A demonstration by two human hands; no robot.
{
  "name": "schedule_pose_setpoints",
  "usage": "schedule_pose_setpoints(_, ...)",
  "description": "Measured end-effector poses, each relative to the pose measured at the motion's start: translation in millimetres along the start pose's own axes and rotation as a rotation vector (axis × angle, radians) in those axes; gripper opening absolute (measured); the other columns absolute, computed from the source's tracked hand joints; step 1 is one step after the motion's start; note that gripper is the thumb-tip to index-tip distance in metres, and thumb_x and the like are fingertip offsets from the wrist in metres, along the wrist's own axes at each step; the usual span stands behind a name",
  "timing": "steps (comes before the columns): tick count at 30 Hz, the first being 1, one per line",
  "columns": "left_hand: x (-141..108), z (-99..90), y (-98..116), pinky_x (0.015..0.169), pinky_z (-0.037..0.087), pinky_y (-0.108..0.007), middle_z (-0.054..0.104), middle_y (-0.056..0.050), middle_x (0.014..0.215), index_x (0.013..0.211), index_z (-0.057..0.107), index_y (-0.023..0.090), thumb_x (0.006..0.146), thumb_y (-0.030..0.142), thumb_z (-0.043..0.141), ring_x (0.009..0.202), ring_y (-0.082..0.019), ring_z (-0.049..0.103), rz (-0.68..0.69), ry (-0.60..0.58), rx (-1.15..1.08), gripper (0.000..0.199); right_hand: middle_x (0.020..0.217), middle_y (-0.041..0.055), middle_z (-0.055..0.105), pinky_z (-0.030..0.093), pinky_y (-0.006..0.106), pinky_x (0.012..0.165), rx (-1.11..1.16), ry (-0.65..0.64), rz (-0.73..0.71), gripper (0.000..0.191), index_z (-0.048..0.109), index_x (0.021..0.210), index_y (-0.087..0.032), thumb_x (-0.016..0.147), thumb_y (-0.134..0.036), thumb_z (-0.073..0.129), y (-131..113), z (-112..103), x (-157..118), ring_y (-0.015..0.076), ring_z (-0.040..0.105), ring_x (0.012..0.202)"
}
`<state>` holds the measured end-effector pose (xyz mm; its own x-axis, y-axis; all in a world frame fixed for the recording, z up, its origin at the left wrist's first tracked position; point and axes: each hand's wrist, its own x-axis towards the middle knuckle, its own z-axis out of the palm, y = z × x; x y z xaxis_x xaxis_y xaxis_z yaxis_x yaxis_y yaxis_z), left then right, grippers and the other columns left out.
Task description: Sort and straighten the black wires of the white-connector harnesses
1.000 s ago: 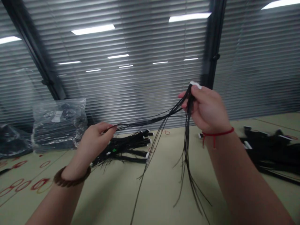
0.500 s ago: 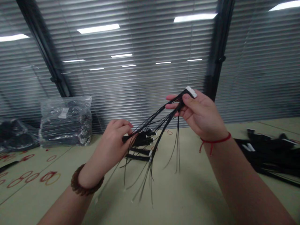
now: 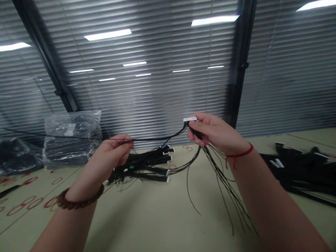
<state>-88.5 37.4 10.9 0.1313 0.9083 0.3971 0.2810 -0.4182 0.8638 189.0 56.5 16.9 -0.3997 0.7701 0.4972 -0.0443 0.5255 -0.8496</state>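
Note:
In mid-air above the table, my right hand (image 3: 207, 129) is closed on a black wire harness near its white connector (image 3: 189, 119). Many loose black wires (image 3: 223, 182) hang below that hand. My left hand (image 3: 115, 150) pinches a few wires (image 3: 157, 139) of the same harness, drawn out sideways to the left. Their free ends reach past the left hand toward the plastic bag. Under and between the hands, more black harnesses (image 3: 154, 175) with white connectors lie in a pile on the table.
A clear plastic bag of black cables (image 3: 72, 143) stands at the back left, with another bag (image 3: 18, 155) beside it. Red rubber bands (image 3: 35, 203) lie scattered on the left of the table (image 3: 147, 224). More black harnesses (image 3: 296, 168) lie at the right, before window blinds.
My right hand has lowered and moved left, turning the connector level. My left hand has shifted left, now pulling a few wires out straight while the others hang under the right hand.

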Motion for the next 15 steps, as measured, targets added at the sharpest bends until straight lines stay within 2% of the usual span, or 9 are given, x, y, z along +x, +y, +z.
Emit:
schedule_pose_setpoints(3,-2.6,-2.6,2.2,0.040,0.024,-0.018,0.043,0.004,0.050,0.067,0.056,0.015,0.068,0.026,0.070,0.045,-0.008,0.035,-0.051,-0.158,0.099,0.017,0.065,-0.0001,0.056,0.028,0.017,0.038,-0.037,0.039,-0.007,0.025,0.045,0.079,-0.015,0.084,-0.038,0.057,0.8,0.8,0.7,0.0066,0.047,0.046)
schedule_pose_setpoints(5,-5.7,-2.2,5.0,0.045,0.031,-0.019,0.051,0.001,0.058,0.067,0.060,0.015,0.068,0.024,0.072,0.053,-0.010,0.043,-0.039,-0.277,0.119,0.015,0.060,-0.0034,0.050,0.028,0.017,0.040,-0.065,0.057,-0.016,0.024,0.047,0.082,-0.015,0.081,-0.035,0.060,1.8,0.3,0.8,0.0059,0.044,0.046)
schedule_pose_setpoints(7,-8.6,-2.5,7.6,0.050,0.035,-0.020,0.055,-0.001,0.064,0.068,0.062,0.016,0.070,0.021,0.071,0.059,-0.012,0.047,-0.015,-0.349,0.089,0.011,0.054,-0.0058,0.044,0.027,0.017,0.042,-0.108,0.054,-0.016,0.022,0.051,0.083,-0.014,0.079,-0.032,0.062,2.5,-1.1,0.6,0.0051,0.039,0.045)
schedule_pose_setpoints(9,-10.7,-4.7,8.9,0.053,0.037,-0.021,0.055,0.000,0.065,0.069,0.061,0.018,0.070,0.020,0.071,0.060,-0.013,0.047,0.002,-0.345,0.042,0.010,0.050,-0.0061,0.042,0.026,0.018,0.043,-0.169,0.046,-0.005,0.020,0.055,0.082,-0.012,0.078,-0.031,0.062,2.3,-2.9,0.0,0.0051,0.035,0.044)
schedule_pose_setpoints(12,-12.3,-11.6,8.4,0.053,0.037,-0.024,0.053,0.001,0.065,0.074,0.063,0.022,0.065,0.023,0.074,0.060,-0.015,0.045,0.017,-0.242,-0.017,0.014,0.050,-0.0047,0.044,0.025,0.019,0.043,-0.277,0.039,0.018,0.019,0.058,0.077,-0.012,0.077,-0.030,0.064,-0.4,-5.1,-1.6,0.0058,0.037,0.045)
schedule_pose_setpoints(15,-13.0,-18.6,7.0,0.050,0.034,-0.027,0.055,-0.001,0.068,0.078,0.068,0.026,0.065,0.032,0.075,0.058,-0.016,0.042,0.037,-0.192,-0.071,0.016,0.051,-0.0035,0.047,0.028,0.020,0.043,-0.357,0.003,0.043,0.018,0.057,0.070,-0.013,0.075,-0.029,0.065,-4.1,-6.6,-3.7,0.0065,0.040,0.045)
